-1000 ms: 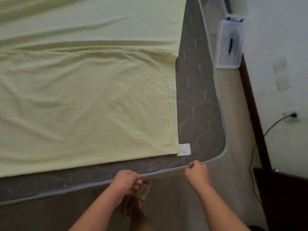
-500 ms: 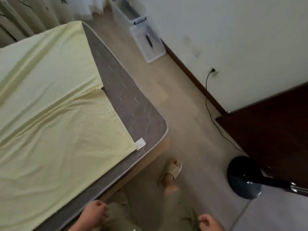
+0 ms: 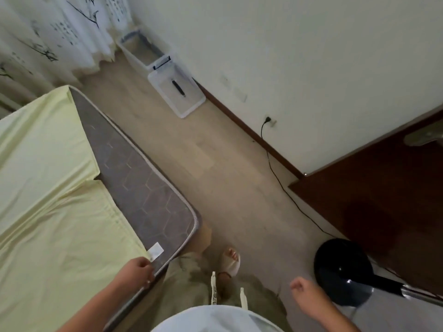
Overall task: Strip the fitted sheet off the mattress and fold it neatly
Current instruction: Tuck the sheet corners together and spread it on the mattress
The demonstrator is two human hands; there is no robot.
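The pale yellow fitted sheet (image 3: 55, 226) lies flat and doubled over on the grey quilted mattress (image 3: 143, 195), leaving a bare strip along the mattress's right side. A white label (image 3: 156, 249) marks the sheet's near corner. My left hand (image 3: 137, 270) lies on that corner at the piped mattress edge, fingers curled; whether they pinch the cloth is hidden. My right hand (image 3: 302, 290) hangs in the air over the floor to the right, loosely curled and holding nothing.
A black fan base (image 3: 342, 271) with its pole stands on the floor at the right, its cord (image 3: 275, 173) running to a wall socket. A dark wooden door (image 3: 383, 202) is behind it. Two clear storage boxes (image 3: 177, 92) sit by the far wall. My sandalled foot (image 3: 230, 259) is beside the bed corner.
The view has swung right, from the bed's foot towards the wall and door. My left hand rose onto the sheet's labelled corner. My right hand moved away from the mattress edge.
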